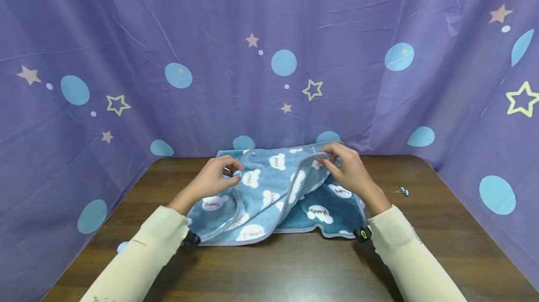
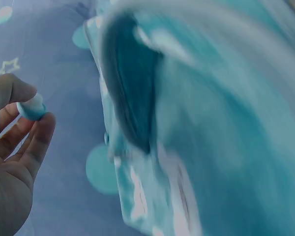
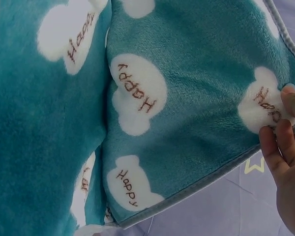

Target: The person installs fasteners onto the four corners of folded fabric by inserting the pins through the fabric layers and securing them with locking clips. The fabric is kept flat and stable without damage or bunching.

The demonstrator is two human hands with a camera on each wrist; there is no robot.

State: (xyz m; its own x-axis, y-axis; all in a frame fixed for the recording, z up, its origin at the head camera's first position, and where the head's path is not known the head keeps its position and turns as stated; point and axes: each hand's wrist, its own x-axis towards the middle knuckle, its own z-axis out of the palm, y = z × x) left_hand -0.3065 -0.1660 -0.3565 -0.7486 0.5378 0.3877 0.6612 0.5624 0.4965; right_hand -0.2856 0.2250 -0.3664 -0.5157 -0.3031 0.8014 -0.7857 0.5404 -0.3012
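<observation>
A teal fleece blanket (image 1: 263, 185) with grey piping and white patches reading "Happy" lies folded over itself at the table's far side. My right hand (image 1: 350, 171) pinches its raised edge at the right between thumb and fingers; the right wrist view shows that grip near a corner beside a white patch (image 3: 258, 101). Over the blanket's left part, my left hand (image 1: 212, 180) pinches a small round blue-and-white knob (image 2: 33, 107) between thumb and fingertips, apart from the cloth. A small blue button-like head (image 1: 253, 154) sits on the blanket's upper left.
Pins with blue heads (image 1: 403, 191) lie on the brown wooden table (image 1: 294, 269) to the right. Another light blue piece (image 1: 122, 247) shows beside the left sleeve (image 1: 143, 250). A purple curtain (image 1: 236, 96) with stars and dots hangs behind and at both sides.
</observation>
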